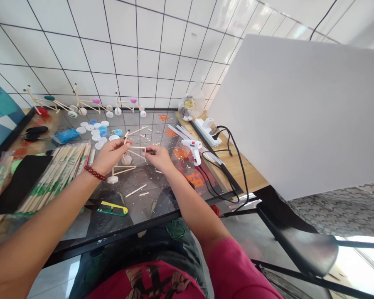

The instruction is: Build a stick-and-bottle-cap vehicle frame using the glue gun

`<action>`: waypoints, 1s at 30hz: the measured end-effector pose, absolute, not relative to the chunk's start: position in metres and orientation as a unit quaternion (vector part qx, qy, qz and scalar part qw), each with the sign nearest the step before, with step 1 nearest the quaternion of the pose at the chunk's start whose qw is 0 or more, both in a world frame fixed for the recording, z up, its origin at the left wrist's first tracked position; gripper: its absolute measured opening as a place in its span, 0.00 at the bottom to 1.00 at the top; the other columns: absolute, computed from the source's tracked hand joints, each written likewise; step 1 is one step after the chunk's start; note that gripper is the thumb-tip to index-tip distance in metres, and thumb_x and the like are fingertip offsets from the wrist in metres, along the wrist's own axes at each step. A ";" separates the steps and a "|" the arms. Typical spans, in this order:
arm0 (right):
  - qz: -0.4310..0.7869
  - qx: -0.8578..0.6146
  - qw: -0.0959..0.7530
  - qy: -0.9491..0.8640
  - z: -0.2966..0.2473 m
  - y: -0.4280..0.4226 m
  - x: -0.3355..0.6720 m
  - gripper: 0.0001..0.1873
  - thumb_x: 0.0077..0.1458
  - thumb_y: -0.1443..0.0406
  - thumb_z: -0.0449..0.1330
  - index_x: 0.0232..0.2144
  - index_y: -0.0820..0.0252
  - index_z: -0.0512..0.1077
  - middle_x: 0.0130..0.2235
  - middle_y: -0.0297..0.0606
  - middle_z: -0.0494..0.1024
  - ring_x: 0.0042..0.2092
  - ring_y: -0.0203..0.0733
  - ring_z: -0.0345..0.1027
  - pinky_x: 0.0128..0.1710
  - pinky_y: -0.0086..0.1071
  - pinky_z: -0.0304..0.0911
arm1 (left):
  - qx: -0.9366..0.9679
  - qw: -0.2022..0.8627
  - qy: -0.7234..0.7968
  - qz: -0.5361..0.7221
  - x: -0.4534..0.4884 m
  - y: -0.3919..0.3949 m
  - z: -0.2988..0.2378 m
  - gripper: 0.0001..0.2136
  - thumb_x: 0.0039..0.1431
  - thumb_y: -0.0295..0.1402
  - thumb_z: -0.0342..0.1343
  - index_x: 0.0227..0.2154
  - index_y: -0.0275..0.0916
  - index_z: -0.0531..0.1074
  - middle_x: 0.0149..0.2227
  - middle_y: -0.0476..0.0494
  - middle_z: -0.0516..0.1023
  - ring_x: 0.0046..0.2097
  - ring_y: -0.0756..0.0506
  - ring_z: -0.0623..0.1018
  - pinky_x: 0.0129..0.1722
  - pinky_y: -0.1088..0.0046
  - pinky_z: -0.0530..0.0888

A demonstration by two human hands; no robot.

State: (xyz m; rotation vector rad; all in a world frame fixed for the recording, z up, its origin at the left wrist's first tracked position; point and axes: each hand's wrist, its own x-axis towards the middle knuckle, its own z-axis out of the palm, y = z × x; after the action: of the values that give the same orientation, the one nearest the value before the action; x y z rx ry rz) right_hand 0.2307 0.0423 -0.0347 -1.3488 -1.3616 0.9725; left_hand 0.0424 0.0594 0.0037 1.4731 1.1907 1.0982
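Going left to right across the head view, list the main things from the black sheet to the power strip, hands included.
Black sheet → blue packet → left hand → right hand → glue gun → power strip.

We see matt, pale wood in the sticks [138,147] and smooth plastic in the caps [100,144]. Our counter [152,182] has a glossy, glass-like top that mirrors the tiles [121,25], themselves shiny. The glue gun [191,145] looks like smooth plastic, the packets [56,178] glossy clear film, the beads [94,172] polished, the panel [299,116] matt, our sleeve [237,265] cloth.
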 end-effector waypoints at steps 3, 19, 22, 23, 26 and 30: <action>0.393 -0.559 0.466 -0.562 -0.036 0.043 0.232 0.09 0.47 0.69 0.69 0.35 0.61 0.82 0.31 0.33 0.82 0.33 0.36 0.74 0.41 0.31 0.70 | 0.604 0.447 0.483 0.449 0.042 0.061 0.003 0.21 0.40 0.54 0.70 0.30 0.42 0.82 0.32 0.45 0.80 0.37 0.42 0.75 0.37 0.68 0.71; 0.318 -0.601 0.464 -0.568 -0.033 0.043 0.245 0.26 0.47 0.71 0.68 0.51 0.58 0.77 0.43 0.36 0.82 0.32 0.31 0.71 0.43 0.31 0.72 | 0.614 0.420 0.509 0.433 0.040 0.063 -0.001 0.19 0.41 0.48 0.68 0.32 0.40 0.82 0.29 0.46 0.79 0.33 0.44 0.73 0.32 0.71 0.67; 0.296 -0.605 0.450 -0.587 -0.034 0.043 0.241 0.20 0.47 0.70 0.69 0.46 0.59 0.80 0.40 0.37 0.83 0.34 0.34 0.73 0.44 0.33 0.71 | 0.606 0.434 0.490 0.452 0.040 0.066 -0.005 0.15 0.44 0.45 0.67 0.31 0.40 0.82 0.31 0.46 0.80 0.35 0.45 0.74 0.35 0.71 0.69; 0.293 -0.604 0.445 -0.593 -0.034 0.042 0.240 0.18 0.47 0.69 0.70 0.44 0.59 0.81 0.40 0.38 0.83 0.34 0.36 0.73 0.44 0.34 0.71 | 0.599 0.446 0.480 0.462 0.040 0.067 -0.007 0.14 0.45 0.45 0.67 0.31 0.40 0.82 0.33 0.45 0.81 0.36 0.45 0.75 0.37 0.71 0.70; 0.284 -0.594 0.439 -0.611 -0.033 0.040 0.236 0.11 0.51 0.66 0.69 0.39 0.58 0.83 0.38 0.37 0.83 0.37 0.39 0.75 0.44 0.35 0.70 | 0.573 0.484 0.453 0.483 0.040 0.068 -0.009 0.15 0.45 0.45 0.68 0.32 0.40 0.81 0.35 0.44 0.82 0.37 0.45 0.76 0.40 0.70 0.72; 0.262 -0.578 0.449 -0.629 -0.030 0.036 0.233 0.03 0.53 0.65 0.68 0.31 0.56 0.83 0.34 0.34 0.82 0.36 0.39 0.74 0.43 0.34 0.68 | 0.553 0.523 0.428 0.487 0.041 0.066 -0.006 0.17 0.42 0.47 0.71 0.31 0.39 0.81 0.37 0.42 0.83 0.38 0.44 0.78 0.42 0.67 0.75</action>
State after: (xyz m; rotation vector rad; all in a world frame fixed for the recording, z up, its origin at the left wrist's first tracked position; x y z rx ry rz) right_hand 0.2334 0.0365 -0.0295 -1.4301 -1.5557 0.6488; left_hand 0.0414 0.0662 -0.0060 1.3234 1.0250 1.1671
